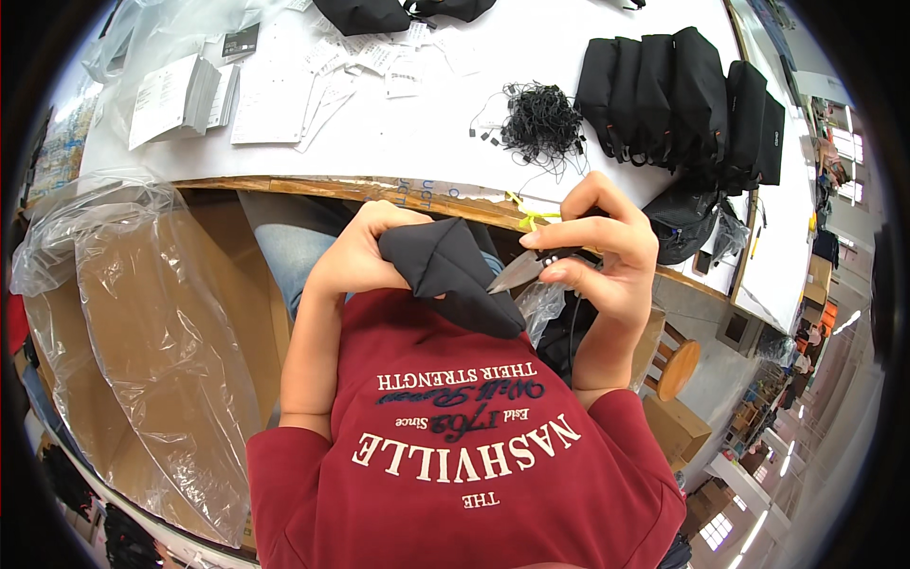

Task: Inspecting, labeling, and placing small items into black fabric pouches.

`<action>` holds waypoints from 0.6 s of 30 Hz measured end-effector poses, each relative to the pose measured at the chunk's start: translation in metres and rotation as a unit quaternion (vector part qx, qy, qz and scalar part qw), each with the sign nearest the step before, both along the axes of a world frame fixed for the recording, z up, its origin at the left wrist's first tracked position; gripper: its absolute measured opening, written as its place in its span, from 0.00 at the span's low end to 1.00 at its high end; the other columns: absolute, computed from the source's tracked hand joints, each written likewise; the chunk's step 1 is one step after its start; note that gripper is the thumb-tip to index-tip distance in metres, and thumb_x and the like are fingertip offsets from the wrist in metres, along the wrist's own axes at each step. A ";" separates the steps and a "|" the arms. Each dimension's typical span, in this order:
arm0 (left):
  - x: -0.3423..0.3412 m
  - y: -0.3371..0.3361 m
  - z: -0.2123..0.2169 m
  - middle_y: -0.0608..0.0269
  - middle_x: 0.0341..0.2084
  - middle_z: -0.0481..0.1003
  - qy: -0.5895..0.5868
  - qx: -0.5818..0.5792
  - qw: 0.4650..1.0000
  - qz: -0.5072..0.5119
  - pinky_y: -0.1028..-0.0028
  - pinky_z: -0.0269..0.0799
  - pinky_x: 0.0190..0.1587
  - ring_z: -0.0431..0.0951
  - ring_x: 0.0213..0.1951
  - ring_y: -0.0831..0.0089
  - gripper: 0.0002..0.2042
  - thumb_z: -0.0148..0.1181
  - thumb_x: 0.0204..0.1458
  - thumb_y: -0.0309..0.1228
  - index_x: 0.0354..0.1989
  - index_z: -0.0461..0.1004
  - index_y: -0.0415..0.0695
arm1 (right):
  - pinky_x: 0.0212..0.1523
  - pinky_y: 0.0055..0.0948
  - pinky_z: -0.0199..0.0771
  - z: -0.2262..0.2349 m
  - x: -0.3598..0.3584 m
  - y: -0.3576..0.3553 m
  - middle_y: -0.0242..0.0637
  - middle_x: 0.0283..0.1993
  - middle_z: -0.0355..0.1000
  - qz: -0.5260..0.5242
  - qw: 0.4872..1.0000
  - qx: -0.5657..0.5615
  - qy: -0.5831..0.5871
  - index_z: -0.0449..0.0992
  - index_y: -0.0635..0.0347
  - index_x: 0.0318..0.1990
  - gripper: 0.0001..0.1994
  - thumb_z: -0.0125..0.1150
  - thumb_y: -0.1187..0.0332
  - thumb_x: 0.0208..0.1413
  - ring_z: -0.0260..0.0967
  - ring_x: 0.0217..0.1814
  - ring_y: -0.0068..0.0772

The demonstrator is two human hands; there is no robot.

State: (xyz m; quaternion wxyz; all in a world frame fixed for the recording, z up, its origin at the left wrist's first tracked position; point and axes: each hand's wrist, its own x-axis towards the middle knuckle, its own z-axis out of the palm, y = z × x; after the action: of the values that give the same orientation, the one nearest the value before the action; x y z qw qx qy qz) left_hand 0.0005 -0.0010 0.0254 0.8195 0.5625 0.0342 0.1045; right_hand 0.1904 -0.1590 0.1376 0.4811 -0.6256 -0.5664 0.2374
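Observation:
My left hand is closed on a black fabric pouch, held up in front of my chest with a seam toward my right. In my right hand I grip a pair of thread snips, with thumb and fingers around the handles. The blade tips touch or nearly touch the pouch's right edge; exact contact is hard to tell. Yellow-green cord hangs by the table edge, close to my right fingers. Part of my left fingers is hidden behind the pouch.
Beyond my hands lies a white table with a wooden edge. On it are a row of black pouches, a heap of black strings, paper tags and stacks of cards. A carton lined with clear plastic stands left.

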 end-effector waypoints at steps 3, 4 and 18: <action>0.000 0.000 -0.003 0.63 0.24 0.78 -0.018 0.007 1.000 0.006 0.77 0.71 0.32 0.76 0.27 0.79 0.20 0.73 0.33 0.25 0.38 0.77 0.34 | 0.25 0.24 0.53 0.003 0.000 0.002 0.27 0.23 0.59 -0.004 1.000 0.000 -0.009 0.83 0.54 0.33 0.17 0.74 0.64 0.29 0.57 0.26 0.24; 0.000 0.000 -0.003 0.63 0.24 0.78 -0.018 0.006 1.000 0.006 0.77 0.71 0.32 0.76 0.27 0.79 0.20 0.73 0.33 0.25 0.38 0.77 0.34 | 0.25 0.24 0.53 0.003 -0.001 0.002 0.27 0.23 0.59 -0.005 1.000 0.000 -0.009 0.83 0.54 0.33 0.17 0.74 0.64 0.29 0.57 0.25 0.24; 0.002 0.000 -0.006 0.62 0.23 0.78 -0.034 -0.003 0.999 -0.003 0.77 0.71 0.31 0.76 0.25 0.79 0.20 0.73 0.33 0.22 0.39 0.76 0.33 | 0.26 0.23 0.53 0.001 0.001 -0.001 0.28 0.24 0.59 -0.021 1.000 0.003 -0.006 0.83 0.55 0.33 0.17 0.74 0.64 0.29 0.57 0.26 0.25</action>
State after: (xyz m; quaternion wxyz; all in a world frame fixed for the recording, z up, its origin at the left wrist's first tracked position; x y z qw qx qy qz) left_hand 0.0023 -0.0011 0.0198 0.8220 0.5565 0.0045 0.1210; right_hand 0.1914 -0.1601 0.1382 0.4842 -0.6378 -0.5566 0.2215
